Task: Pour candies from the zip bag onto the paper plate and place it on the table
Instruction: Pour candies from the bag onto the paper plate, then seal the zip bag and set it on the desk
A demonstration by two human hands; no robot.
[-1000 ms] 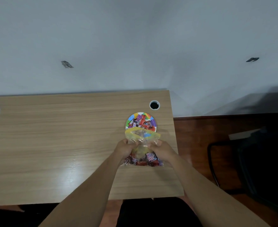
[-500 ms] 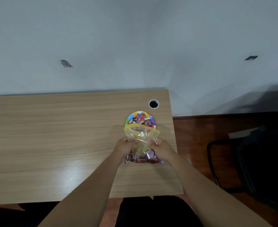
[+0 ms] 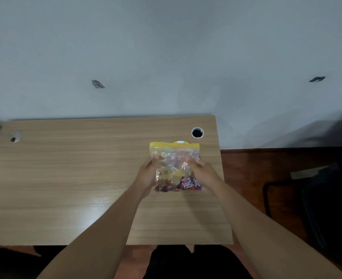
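Bare skin shows on the left hand (image 3: pixel 148 174) and right hand (image 3: pixel 203 173), each holding one side of the clear zip bag (image 3: pixel 175 158), candies (image 3: pixel 178 185) sitting at its bottom, over the wooden table (image 3: pixel 65 178) near the round hole (image 3: pixel 197 132).

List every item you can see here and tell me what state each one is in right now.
Clear zip bag with yellow top strip: held upright off the table, between both hands.
Wrapped candies: some left, settled at the bag's bottom.
Colourful paper plate: almost fully hidden behind the bag; only a sliver of rim shows.
Left hand: gripping the bag's left side.
Right hand: gripping the bag's right side.
Wooden table: bearing the plate.
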